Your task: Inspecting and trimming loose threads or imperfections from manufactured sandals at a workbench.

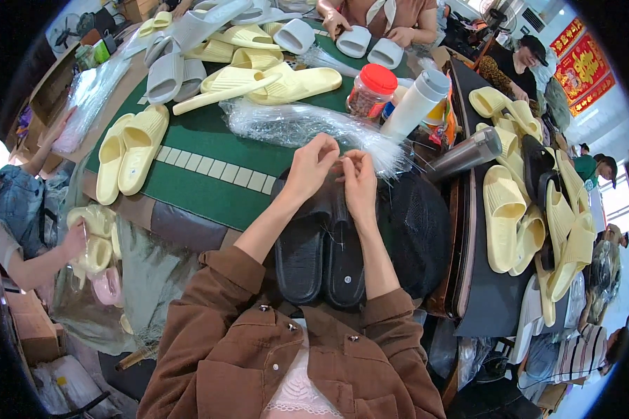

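Pinched fingertips of both hands (335,171) meet above black slippers (321,255), beside clear bags (293,124).

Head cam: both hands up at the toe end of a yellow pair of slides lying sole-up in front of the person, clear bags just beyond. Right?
Not quite. The head view shows the pair of slides is black, not yellow; the yellow ones lie elsewhere on the table. The rest holds: left hand and right hand meet at its far end, the clear bags just beyond.

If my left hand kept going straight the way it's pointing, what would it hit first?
Most likely the bundle of clear plastic bags lying just beyond the left hand, which points away from the body over the black slippers. Depth is unclear; it may already touch the plastic.
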`<state>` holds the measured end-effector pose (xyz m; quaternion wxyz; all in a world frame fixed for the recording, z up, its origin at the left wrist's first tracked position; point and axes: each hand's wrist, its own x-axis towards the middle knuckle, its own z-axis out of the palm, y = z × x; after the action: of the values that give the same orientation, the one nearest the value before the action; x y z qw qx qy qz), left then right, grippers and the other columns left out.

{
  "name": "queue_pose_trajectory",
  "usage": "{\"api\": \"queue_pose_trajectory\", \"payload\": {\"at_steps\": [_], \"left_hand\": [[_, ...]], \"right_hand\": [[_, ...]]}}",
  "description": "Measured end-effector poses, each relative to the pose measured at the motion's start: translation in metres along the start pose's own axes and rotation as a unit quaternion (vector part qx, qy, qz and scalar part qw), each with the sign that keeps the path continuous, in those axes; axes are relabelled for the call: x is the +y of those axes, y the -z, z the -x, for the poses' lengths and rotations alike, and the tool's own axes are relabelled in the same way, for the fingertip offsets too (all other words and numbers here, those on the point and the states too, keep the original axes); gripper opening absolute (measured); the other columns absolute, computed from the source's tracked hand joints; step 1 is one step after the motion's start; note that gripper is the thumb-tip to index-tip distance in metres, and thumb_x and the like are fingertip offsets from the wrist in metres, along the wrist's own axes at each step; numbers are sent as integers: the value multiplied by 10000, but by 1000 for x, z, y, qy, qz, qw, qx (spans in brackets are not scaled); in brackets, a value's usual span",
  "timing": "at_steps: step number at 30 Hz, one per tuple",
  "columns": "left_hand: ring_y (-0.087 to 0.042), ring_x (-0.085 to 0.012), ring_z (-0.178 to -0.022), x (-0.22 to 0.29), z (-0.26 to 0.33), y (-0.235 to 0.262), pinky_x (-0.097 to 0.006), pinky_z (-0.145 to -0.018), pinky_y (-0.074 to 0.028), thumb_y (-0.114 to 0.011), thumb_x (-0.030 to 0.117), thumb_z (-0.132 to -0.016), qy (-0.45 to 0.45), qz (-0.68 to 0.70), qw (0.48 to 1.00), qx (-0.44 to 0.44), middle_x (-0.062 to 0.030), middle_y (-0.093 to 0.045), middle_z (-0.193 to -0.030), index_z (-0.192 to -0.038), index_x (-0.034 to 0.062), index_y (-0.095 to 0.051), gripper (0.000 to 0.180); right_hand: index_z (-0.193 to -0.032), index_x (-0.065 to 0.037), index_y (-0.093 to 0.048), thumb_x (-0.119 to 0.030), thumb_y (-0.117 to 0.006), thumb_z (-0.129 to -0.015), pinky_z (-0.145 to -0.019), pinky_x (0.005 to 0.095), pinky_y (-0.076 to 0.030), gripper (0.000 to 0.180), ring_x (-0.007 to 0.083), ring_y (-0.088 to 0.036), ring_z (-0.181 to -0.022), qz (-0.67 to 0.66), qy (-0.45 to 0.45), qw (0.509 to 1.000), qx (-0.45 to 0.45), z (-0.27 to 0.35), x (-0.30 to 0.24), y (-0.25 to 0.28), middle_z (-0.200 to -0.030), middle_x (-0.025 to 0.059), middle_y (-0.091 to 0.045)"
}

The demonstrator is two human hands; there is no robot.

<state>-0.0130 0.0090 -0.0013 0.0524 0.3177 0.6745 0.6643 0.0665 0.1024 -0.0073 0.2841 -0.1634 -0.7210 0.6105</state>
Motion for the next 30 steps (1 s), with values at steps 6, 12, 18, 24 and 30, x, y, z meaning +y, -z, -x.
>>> {"api": "queue_pose_trajectory", "payload": {"at_steps": [6,12,18,24,30], "left_hand": [[-596,-138,-718,0,0,2,-279,-673,-485,-587,44,-845,8,1,1000,8,-85,-612,-764,-898,-8,-551,82],[-571,-100,-744,0,-1,1,-256,-685,-470,-577,42,-855,11,34,999,-28,-42,-598,-783,-900,2,-556,63],[-485,-73,-669,1,-2,1,-229,-611,-420,-579,35,-848,-18,78,996,40,-19,-563,-789,-902,18,-567,57],[-449,-88,-627,-2,-3,2,-237,-568,-383,-592,25,-825,-67,22,995,66,-30,-548,-793,-912,19,-573,90],[-501,-103,-640,1,0,-2,-267,-592,-424,-565,8,-830,14,100,993,59,-62,-551,-786,-908,8,-555,79]], "right_hand": [[-1084,6,-551,-116,-554,-906,-624,252,-500,215,139,-637,-765,-14,9,1000,-26,2,-5,-1,-911,81,-636],[-993,-7,-579,-113,-576,-896,-608,229,-487,143,116,-629,-746,-39,0,999,-9,0,4,4,-858,42,-644],[-922,-29,-572,-123,-564,-910,-607,218,-472,95,106,-628,-740,-77,-19,997,5,1,-3,3,-841,40,-650],[-916,-24,-567,-108,-565,-906,-627,222,-467,85,97,-626,-769,-48,-34,998,-26,3,-9,3,-857,43,-663],[-896,-12,-585,-97,-578,-892,-629,212,-457,85,83,-597,-732,-85,-2,996,-34,0,3,4,-815,28,-635]]}}
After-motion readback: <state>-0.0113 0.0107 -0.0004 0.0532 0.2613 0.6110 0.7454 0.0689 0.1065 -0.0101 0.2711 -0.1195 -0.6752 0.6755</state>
